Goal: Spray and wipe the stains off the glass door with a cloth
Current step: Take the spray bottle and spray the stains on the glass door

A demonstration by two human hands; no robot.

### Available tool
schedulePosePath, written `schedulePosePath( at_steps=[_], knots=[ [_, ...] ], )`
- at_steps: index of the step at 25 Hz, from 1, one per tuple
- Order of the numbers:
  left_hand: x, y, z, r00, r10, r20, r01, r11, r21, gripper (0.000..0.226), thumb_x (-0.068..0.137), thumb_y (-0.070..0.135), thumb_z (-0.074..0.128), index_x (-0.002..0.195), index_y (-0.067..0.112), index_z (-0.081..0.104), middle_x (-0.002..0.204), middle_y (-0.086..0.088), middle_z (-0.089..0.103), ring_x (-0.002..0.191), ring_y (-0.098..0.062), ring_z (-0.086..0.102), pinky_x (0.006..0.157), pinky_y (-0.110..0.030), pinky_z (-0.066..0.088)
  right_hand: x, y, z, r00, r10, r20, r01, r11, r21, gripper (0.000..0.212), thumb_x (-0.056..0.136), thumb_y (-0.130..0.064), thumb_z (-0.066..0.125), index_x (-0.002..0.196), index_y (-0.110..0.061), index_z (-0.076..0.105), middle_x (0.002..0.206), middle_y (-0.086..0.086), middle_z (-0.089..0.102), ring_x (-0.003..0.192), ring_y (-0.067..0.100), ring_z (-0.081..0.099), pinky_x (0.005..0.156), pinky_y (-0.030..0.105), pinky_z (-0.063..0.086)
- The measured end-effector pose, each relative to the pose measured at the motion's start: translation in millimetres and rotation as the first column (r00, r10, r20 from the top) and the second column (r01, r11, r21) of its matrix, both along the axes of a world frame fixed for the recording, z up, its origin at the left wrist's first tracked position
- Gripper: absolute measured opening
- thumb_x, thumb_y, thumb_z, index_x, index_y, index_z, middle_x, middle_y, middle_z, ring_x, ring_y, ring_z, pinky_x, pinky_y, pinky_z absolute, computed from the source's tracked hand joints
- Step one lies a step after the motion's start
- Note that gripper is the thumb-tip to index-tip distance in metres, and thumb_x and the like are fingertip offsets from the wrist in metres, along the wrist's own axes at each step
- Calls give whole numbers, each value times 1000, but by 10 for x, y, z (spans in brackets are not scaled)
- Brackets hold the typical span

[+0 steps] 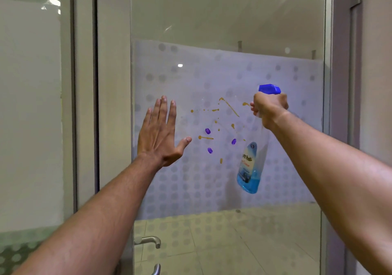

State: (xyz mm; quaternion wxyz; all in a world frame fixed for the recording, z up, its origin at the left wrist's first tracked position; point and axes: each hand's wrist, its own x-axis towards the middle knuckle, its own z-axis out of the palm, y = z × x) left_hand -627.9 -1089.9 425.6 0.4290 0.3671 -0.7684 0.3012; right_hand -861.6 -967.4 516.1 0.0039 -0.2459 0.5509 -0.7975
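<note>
Judging by the untouched stains (214, 124) on the glass door (229, 79), only spraying is underway: the spray bottle (251, 164) is clamped in the right hand (269, 107), the left hand (161, 130) is spread flat, and no cloth is seen.

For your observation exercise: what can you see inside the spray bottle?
The spray bottle holds blue liquid pooled at its bottom, clear above. The label covers part, and the right hand hides the neck.

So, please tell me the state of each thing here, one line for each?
glass door: closed, stained with yellow and purple marks
spray bottle: held up, roughly a quarter full of blue liquid
right hand: gripping the bottle neck
left hand: open, empty, flat against the glass
door handle: untouched
</note>
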Motion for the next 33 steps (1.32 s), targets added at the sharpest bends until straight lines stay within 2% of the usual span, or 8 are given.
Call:
schedulePosePath(
  at_steps=[3, 8, 11, 16, 18, 20, 24, 33],
  knots=[
    [-88, 49, -7, 1000, -1, 3, 1, 1000, -4, 100, 80, 70, 19, 154, 8, -4, 163, -17, -5, 151, -29, -8, 123, -45, 3, -225, 141, -59, 998, -40, -40, 42, 998, 42, 20, 73, -8, 57, 72, -18, 39, 80, 7, 69, 82, 21, 72, 81, 41, 61],
    [-189, 132, -63, 1000, -5, 15, 5, 1000, 9, 100, 79, 71, 16, 154, 8, -4, 163, -17, -5, 151, -28, -7, 123, -45, 4, -396, 274, -234, 1000, 15, 22, -18, 993, 116, 11, 74, -8, 56, 85, -8, 53, 74, 9, 67, 68, 19, 70, 74, 37, 62],
    [-243, 196, -103, 999, 9, 32, -9, 1000, 17, 101, 79, 72, 13, 154, 8, -4, 163, -17, -5, 151, -28, -8, 123, -45, 4, -430, 227, -401, 993, 117, 7, -117, 982, 145, 43, 67, -11, 58, 110, -5, 58, 88, 10, 71, 72, 17, 73, 64, 30, 60],
    [-285, 350, -148, 999, 16, 40, -18, 999, 31, 101, 78, 72, 13, 155, 8, -4, 163, -17, -4, 151, -29, -7, 123, -45, 4, -297, 235, -491, 989, 149, 5, -149, 985, 87, 22, 76, -3, 62, 84, -17, 47, 86, 7, 67, 88, 23, 73, 83, 42, 61],
    [-254, 417, -182, 999, 28, 37, -30, 999, 37, 101, 79, 72, 15, 154, 8, -5, 163, -17, -5, 151, -29, -7, 123, -45, 3, -204, 244, -530, 980, 198, -14, -196, 977, 79, 29, 73, -2, 63, 79, -23, 44, 90, 9, 69, 95, 25, 71, 85, 42, 60],
    [-206, 486, -228, 998, 43, 41, -45, 998, 41, 100, 80, 71, 20, 154, 9, -5, 163, -17, -5, 151, -29, -8, 123, -45, 2, -93, 242, -588, 960, 278, -45, -273, 958, 93, 31, 68, -5, 65, 91, -22, 53, 102, 12, 70, 98, 26, 70, 75, 37, 61],
    [3, 659, -382, 994, 92, 50, -96, 992, 78, 99, 84, 69, 31, 154, 9, -6, 163, -17, -6, 151, -29, -8, 123, -45, 3, 188, 160, -760, 898, 438, -53, -428, 894, 129, 74, 54, -11, 71, 125, -10, 52, 113, 12, 67, 100, 25, 68, 61, 27, 54],
    [978, 1148, -755, 958, 273, 87, -285, 940, 187, 101, 85, 70, 32, 152, 10, -13, 162, -17, -14, 150, -29, -12, 123, -45, 2, 1270, 150, -1235, 632, 774, -44, -762, 631, 148, 27, 78, 8, 67, 99, -9, 63, 98, 11, 68, 94, 21, 65, 90, 38, 55]
  ],
)
